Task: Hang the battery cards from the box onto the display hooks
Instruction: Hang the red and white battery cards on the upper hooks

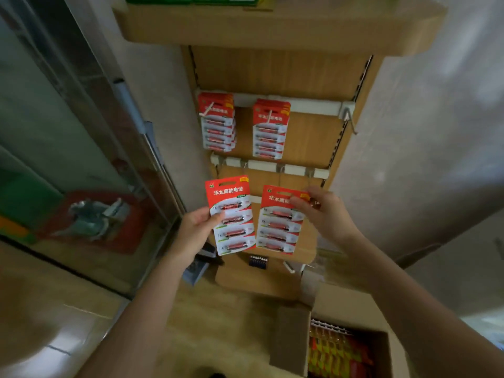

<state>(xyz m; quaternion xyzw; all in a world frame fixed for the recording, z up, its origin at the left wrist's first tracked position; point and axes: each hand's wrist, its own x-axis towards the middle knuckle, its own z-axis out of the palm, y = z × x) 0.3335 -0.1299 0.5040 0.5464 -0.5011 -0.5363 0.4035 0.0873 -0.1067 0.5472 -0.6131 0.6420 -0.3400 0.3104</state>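
My left hand (197, 231) holds a red and white battery card (231, 214) by its left edge, upright in front of the display. My right hand (321, 211) grips a second battery card (278, 222) at its top right corner, just below the second rail of hooks (268, 167). Two stacks of the same cards (216, 122) (270, 129) hang from hooks on the upper rail. The open cardboard box (351, 317) at the lower right holds more red and yellow cards (338, 356).
A bare metal hook (350, 121) sticks out at the right end of the upper rail. A wooden shelf (272, 25) juts out above the display. A glass-door cabinet (81, 159) stands to the left. Small dark batteries (258, 261) lie at the display's base.
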